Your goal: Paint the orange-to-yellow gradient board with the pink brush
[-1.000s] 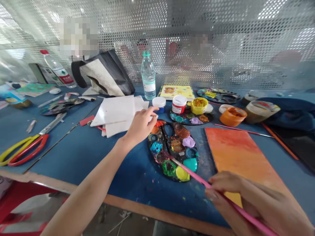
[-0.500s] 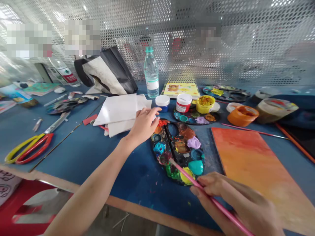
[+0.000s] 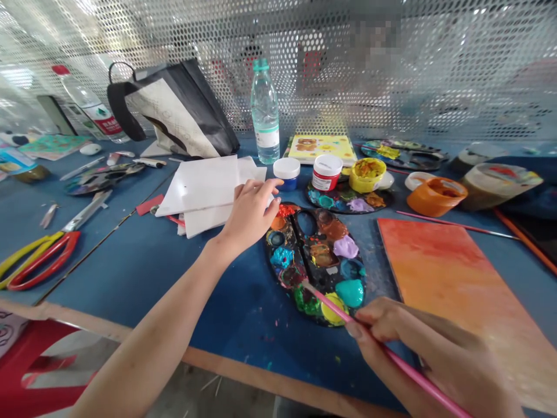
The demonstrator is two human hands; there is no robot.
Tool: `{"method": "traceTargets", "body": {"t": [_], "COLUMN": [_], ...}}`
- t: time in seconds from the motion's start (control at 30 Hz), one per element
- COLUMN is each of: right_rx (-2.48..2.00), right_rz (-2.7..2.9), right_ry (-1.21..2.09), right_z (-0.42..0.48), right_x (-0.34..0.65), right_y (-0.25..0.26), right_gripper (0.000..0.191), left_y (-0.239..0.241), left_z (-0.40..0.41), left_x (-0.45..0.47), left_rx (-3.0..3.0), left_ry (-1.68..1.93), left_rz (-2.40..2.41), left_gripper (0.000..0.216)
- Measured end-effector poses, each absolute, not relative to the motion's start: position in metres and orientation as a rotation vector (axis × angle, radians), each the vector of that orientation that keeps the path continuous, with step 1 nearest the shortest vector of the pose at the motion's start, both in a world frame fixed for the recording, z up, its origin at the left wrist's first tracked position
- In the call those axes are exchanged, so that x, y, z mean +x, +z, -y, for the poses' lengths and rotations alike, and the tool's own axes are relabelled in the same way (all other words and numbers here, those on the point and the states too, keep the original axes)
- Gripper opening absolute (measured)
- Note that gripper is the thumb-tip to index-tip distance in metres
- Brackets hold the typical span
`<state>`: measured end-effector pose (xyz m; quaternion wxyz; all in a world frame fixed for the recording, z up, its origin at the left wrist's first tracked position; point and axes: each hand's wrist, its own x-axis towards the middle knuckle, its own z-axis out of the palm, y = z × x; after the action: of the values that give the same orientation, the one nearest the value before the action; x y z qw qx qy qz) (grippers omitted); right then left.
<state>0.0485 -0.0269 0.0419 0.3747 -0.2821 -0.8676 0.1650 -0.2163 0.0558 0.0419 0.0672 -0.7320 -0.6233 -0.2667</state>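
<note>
Your right hand [image 3: 439, 351] is closed around a pink paintbrush [image 3: 335, 309], thumb and fingers pinching the handle, which slants up and left from your grip. Its bristle end is over the black palette [image 3: 322, 281], between a dark reddish well and the green paint; whether it touches paint, you cannot tell from here. Your left hand [image 3: 250, 215] has its fingers loosely bent, with nothing visible in its grasp; contact with the palette rim is unclear. The palette lies between your two hands on the blue table [image 3: 243, 325].

Just beyond your left fingertips stands a blue paint jar [image 3: 286, 174] with a white lid. White panels [image 3: 204, 186] lie stacked behind and left of that hand, partly hidden by it. Your right hand covers part of an orange-to-red canvas [image 3: 452, 278], which extends to its right and beyond it.

Farther past your hands, a red paint jar [image 3: 327, 173] and an open yellow jar [image 3: 368, 175] stand at a second palette [image 3: 342, 206]. A clear bottle [image 3: 265, 116] stands behind the blue jar. Well left of your left hand lie scissors [image 3: 68, 232].
</note>
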Motion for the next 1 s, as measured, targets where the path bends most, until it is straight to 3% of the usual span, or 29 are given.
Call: {"method": "traceTargets", "body": {"t": [0.17,0.43,1.0], "right_rx": [-0.726,-0.512,-0.488], "right_rz": [2.339,2.592,2.491], "right_ry": [0.403,0.219,0.245], "right_z": [0.023,0.008,0.000], "right_x": [0.049,0.038,0.037], "right_y": [0.056,0.094,0.075], "right_gripper": [0.019,0.029,0.039], "left_y": [0.042,0.044,0.045], "left_z": [-0.056,-0.054,-0.053], "left_x": [-0.216,-0.215,-0.214], "left_rx": [-2.207,-2.193,-2.197], "left_ry": [-0.806,-0.813,-0.778], "left_rz": [1.864,1.848,1.868], "left_gripper": [0.030,0.030,0.031]}}
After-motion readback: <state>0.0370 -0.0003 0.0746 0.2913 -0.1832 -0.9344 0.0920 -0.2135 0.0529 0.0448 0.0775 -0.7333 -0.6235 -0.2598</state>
